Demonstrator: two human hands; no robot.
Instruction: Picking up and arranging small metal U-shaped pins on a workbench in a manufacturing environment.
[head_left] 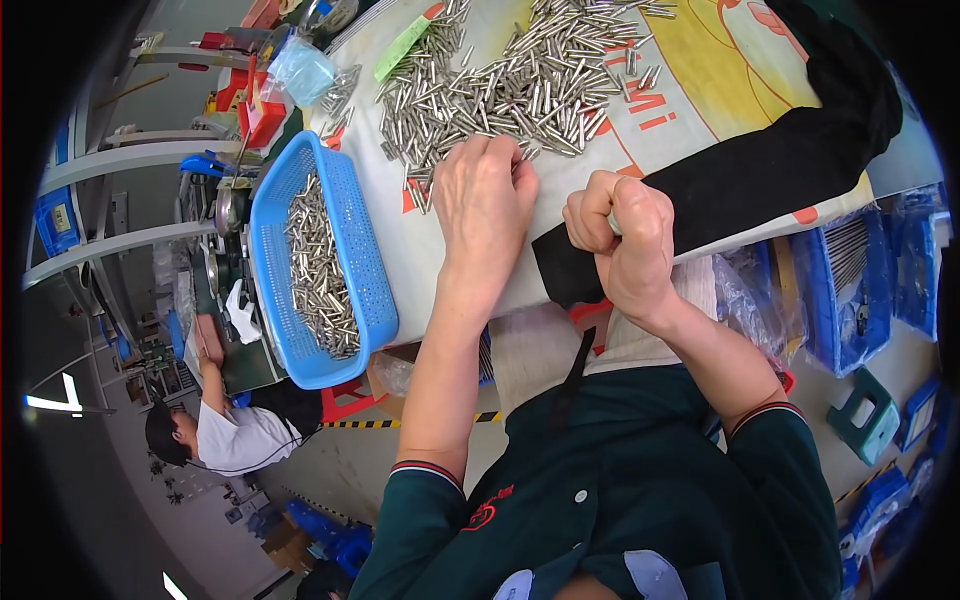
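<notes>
Dark green polo sleeves (600, 480) with striped cuffs fill the near edge, and both bare forearms reach from them to the table. Right hand (622, 240) is clenched into a tight fist at the table's near edge, with a sliver of pale metal showing between thumb and fingers; what exactly it grips cannot be told. Left hand (483, 200) lies palm down, fingers curled into the near rim of a heap of small metal pins (510, 85), short, shiny, cylindrical and strewn loosely over a printed cloth (700, 80). Whether its fingers pinch any pin is hidden. Just right of the fist a black fabric strip (760, 170) drapes along the table edge. Left of the hands a blue perforated plastic basket (355, 240) holds more pins. Farther left and below, another person in a white shirt (235, 435) sits at a machine.
</notes>
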